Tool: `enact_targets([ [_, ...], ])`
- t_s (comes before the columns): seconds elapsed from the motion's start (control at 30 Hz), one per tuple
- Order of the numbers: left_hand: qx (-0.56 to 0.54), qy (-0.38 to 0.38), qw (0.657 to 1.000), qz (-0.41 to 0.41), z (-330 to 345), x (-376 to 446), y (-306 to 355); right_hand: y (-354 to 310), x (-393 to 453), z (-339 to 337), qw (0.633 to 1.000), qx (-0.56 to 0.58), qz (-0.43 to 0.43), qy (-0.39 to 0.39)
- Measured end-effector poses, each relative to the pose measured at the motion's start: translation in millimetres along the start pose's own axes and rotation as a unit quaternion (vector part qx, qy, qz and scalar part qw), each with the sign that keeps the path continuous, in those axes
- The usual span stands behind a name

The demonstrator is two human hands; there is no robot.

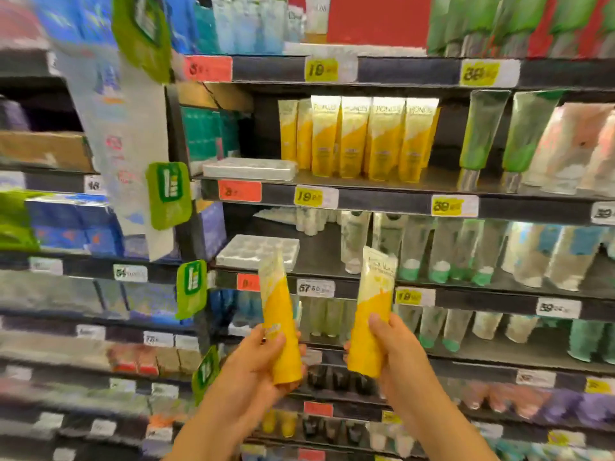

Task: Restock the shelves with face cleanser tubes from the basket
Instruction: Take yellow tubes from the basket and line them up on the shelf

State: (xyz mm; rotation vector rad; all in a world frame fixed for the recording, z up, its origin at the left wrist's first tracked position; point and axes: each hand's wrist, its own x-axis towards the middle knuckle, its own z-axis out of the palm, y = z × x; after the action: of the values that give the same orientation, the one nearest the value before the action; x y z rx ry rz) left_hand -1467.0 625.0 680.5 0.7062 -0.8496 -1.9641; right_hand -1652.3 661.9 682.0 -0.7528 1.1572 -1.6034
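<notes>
You've got two yellow tubes; left hand (253, 357) fingers wrap one glossy tube (281, 324), right hand (396, 347) grips the other tube (374, 314); roughly six matching flat-topped ones (359, 138) stand mid-frame on the shelf (382, 197).

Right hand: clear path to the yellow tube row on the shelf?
Probably yes. The right hand already grips a yellow tube, the row of yellow tubes stands at the shelf's open front, nothing between.

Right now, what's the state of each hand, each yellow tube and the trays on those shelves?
Left hand: grips one yellow tube.
Right hand: grips the other.
Left tube: held up, tilted, off the shelf.
Right tube: held up, tilted, off the shelf.
Shelved yellow tubes: standing upright in a row.
Upper clear tray: lying flat, empty.
Lower clear tray: lying flat, empty.
</notes>
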Motion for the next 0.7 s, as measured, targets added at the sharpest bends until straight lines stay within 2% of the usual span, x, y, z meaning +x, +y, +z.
enact_targets([
  [0.1, 0.082, -0.023, 0.996, 0.032, -3, 13, 24, -9, 11, 16, 1.0, -0.017, -0.023, -0.009],
  [0.3, 0.164, -0.031, 0.981, 0.095, 20, 58, 71, -52, 49, 29, 0.992, -0.088, -0.089, -0.002],
  [0.4, 0.186, -0.017, 0.976, 0.108, 40, 85, 100, -85, 78, 33, 0.986, -0.116, -0.117, 0.011],
  [0.57, 0.248, -0.052, 0.96, 0.116, 87, 125, 150, -141, 136, 35, 0.983, -0.109, -0.145, 0.0],
  [0.7, 0.298, -0.02, 0.943, 0.145, 114, 163, 178, -176, 180, 39, 0.982, -0.112, -0.151, -0.029],
])
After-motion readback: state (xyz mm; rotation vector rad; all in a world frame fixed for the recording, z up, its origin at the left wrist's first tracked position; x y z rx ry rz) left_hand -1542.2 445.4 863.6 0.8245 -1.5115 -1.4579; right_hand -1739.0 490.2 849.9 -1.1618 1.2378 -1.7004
